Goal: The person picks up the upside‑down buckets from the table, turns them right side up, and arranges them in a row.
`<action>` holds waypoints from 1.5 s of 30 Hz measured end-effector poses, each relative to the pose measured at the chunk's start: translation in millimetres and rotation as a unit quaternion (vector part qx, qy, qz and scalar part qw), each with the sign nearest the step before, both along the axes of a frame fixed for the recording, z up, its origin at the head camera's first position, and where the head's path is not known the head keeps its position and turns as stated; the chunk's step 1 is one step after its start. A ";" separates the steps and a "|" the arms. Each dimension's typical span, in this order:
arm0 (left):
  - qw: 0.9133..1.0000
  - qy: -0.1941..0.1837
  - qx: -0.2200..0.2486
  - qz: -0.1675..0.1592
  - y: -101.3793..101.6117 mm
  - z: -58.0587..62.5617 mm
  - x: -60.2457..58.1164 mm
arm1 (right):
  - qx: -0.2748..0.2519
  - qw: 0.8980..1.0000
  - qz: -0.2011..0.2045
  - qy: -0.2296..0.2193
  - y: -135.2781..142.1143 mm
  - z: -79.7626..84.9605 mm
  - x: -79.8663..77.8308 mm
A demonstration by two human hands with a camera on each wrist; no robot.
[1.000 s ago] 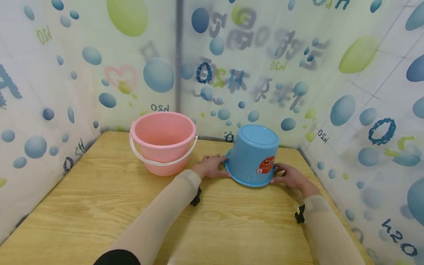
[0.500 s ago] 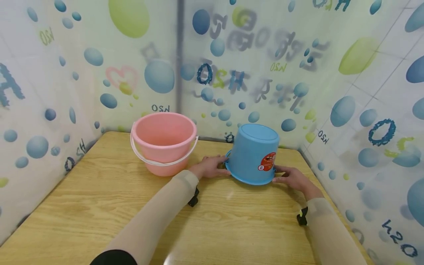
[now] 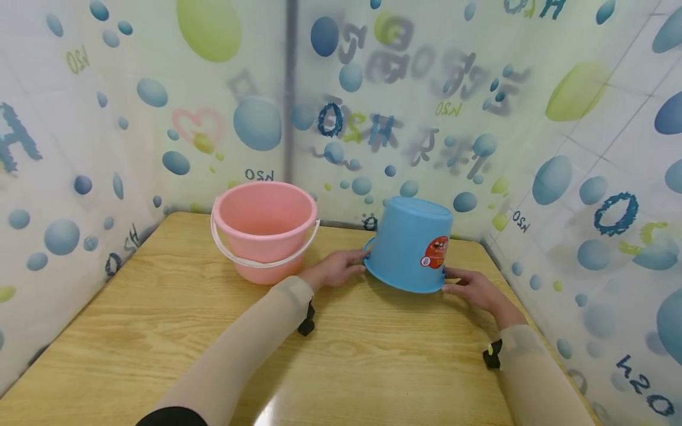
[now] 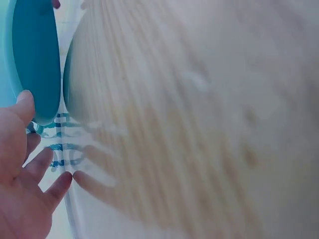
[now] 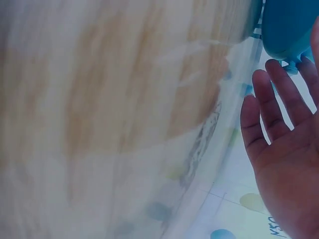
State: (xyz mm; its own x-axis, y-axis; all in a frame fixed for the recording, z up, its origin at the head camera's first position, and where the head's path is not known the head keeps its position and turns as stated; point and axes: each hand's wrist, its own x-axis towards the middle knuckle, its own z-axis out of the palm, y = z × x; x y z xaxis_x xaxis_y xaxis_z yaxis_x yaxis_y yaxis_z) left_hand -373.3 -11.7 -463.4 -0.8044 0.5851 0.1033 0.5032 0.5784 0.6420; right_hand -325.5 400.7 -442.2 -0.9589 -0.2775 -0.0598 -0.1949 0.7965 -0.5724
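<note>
In the head view a blue bucket [image 3: 406, 239] is upside down over the back right of the table, its base up and slightly tilted. A red label [image 3: 436, 252] shows on its side. My left hand [image 3: 337, 268] grips the rim at the left, near the handle; the left wrist view has the thumb on the rim [image 4: 19, 84] and the other fingers spread below. At the opposite side my right hand [image 3: 476, 290] holds the rim. The right wrist view shows its fingers beneath the rim by a handle lug [image 5: 291, 67]. A gap shows between rim and table.
A pink bucket [image 3: 266, 231] with a white handle [image 3: 261, 264] stands upright at the back left, close beside my left forearm. The wooden table [image 3: 362, 361] ends at walls [image 3: 426, 118] patterned with bubbles, at the back and both sides.
The blue bucket has risen slightly from the table in both hands and tilted, its label shifting a little right and up. The pink bucket stays where it was.
</note>
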 end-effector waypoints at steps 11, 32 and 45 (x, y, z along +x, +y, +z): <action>0.991 0.023 0.123 0.035 2.0 3.0 11.6 | -0.050 0.997 -0.020 0.058 -4.2 10.4 7.9; 0.960 0.125 0.249 0.024 12.8 30.2 29.8 | -0.300 0.936 -0.025 0.182 -45.6 52.3 20.3; 0.960 0.130 0.248 -0.001 3.2 51.6 32.3 | -0.318 0.927 0.042 0.197 -43.6 68.4 28.6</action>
State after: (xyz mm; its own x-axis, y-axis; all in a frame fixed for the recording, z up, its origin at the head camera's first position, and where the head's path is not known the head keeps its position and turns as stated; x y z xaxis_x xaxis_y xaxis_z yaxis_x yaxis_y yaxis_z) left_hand -341.0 -8.5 -411.8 -0.7123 0.4130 0.5674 0.6848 0.2322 0.6907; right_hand -296.9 357.0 -373.8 -0.8449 -0.2110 0.4915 -0.5344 0.2956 -0.7918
